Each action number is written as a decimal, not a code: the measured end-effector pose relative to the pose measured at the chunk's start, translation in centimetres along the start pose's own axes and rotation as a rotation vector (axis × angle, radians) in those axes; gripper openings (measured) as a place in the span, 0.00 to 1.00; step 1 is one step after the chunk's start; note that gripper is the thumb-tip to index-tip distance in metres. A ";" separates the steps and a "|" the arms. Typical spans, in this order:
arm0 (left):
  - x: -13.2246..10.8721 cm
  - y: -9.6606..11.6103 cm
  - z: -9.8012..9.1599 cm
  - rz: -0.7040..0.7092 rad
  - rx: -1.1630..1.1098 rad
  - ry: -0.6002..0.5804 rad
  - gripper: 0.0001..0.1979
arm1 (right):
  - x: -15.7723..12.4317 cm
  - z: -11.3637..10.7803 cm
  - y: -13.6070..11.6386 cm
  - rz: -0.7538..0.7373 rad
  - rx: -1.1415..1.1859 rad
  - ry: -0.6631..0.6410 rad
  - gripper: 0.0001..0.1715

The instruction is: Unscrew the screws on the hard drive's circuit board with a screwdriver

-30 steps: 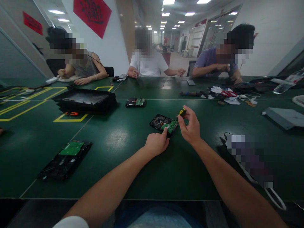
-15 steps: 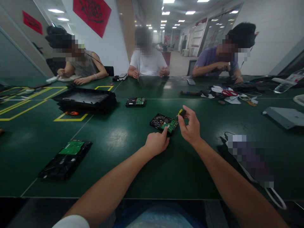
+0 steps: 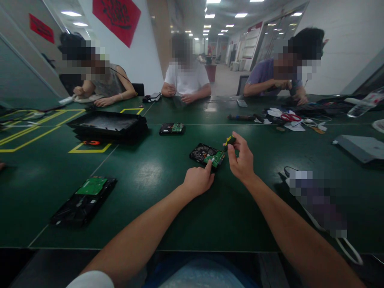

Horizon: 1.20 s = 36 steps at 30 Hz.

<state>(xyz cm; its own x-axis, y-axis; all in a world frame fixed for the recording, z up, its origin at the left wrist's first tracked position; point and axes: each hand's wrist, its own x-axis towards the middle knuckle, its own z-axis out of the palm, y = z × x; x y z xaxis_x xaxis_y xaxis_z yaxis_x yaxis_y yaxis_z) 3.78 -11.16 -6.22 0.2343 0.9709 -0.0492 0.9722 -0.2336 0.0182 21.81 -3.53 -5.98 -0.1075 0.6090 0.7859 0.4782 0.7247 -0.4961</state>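
A small hard drive [image 3: 204, 153] with a green circuit board [image 3: 216, 158] lies on the green table [image 3: 156, 176] in front of me. My left hand [image 3: 198, 181] is curled, its forefinger pressing on the drive's near edge. My right hand [image 3: 241, 158] pinches the yellow-and-black handle of a small screwdriver [image 3: 230, 140], held upright over the drive's right corner.
A second hard drive [image 3: 171, 128] lies further back, and a third drive [image 3: 85, 200] lies near left. A black tray [image 3: 108, 126] stands at the left. Scissors [image 3: 289, 117], cables and a grey box [image 3: 358, 147] lie at the right. Three people sit across the table.
My right hand has turned the screwdriver handle slightly between its fingers. My left hand has stayed on the drive. The person opposite has drawn both hands together.
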 end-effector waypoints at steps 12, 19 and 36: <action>-0.1 -0.1 0.1 0.010 -0.004 0.020 0.33 | 0.0 0.1 -0.1 0.003 0.009 -0.014 0.32; -0.1 -0.2 0.4 0.010 -0.006 0.038 0.33 | -0.1 0.1 0.1 -0.017 -0.039 0.028 0.33; 0.0 -0.1 0.4 0.012 -0.011 0.023 0.33 | -0.1 0.2 0.5 0.010 -0.006 0.048 0.31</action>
<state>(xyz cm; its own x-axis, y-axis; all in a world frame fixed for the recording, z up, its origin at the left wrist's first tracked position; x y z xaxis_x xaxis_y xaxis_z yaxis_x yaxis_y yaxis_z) 3.68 -11.19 -6.65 0.2455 0.9690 -0.0264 0.9692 -0.2447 0.0292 21.91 -3.20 -6.36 -0.0614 0.5998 0.7978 0.4844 0.7168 -0.5016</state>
